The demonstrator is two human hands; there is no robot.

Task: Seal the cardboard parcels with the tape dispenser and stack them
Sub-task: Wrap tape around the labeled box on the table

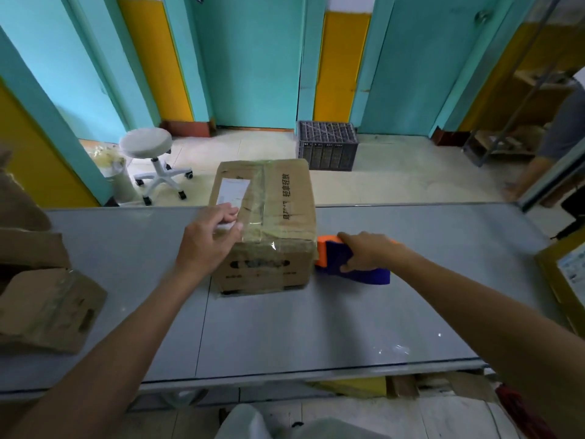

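**Parcel held down, dispenser at its right side**

Left hand (210,237): rests on the near-left top corner of the cardboard parcel (285,198). Fingers fairly straight and lying flat over the lower end of a white label (232,191), thumb stretched along the top near the front edge. It presses rather than grips. The fingertips are motion-blurred, so how flat they lie is hard to tell.

Right hand (368,251): curled round the tape dispenser (337,256), fingers over the top, thumb on the near side. The dispenser is orange and dark blue. Its orange end meets the parcel's right side just below the top edge.

Parcel: upright on the grey table (316,312), mid-table toward the far edge. Clear glossy tape runs along the top seam and over the near face. Black printed characters run down the right part of the top.

Table: worn cardboard pieces (47,308) lie at the left end. A box with a label (566,274) shows at the right edge. A scrap of clear film (395,349) lies near the front edge.

Room: teal doors and yellow wall panels, pale tiled floor. A white swivel stool (147,147) stands beyond the table on the left, a dark slatted crate (327,148) sits behind the parcel, and another person (563,128) is partly in view at far right.
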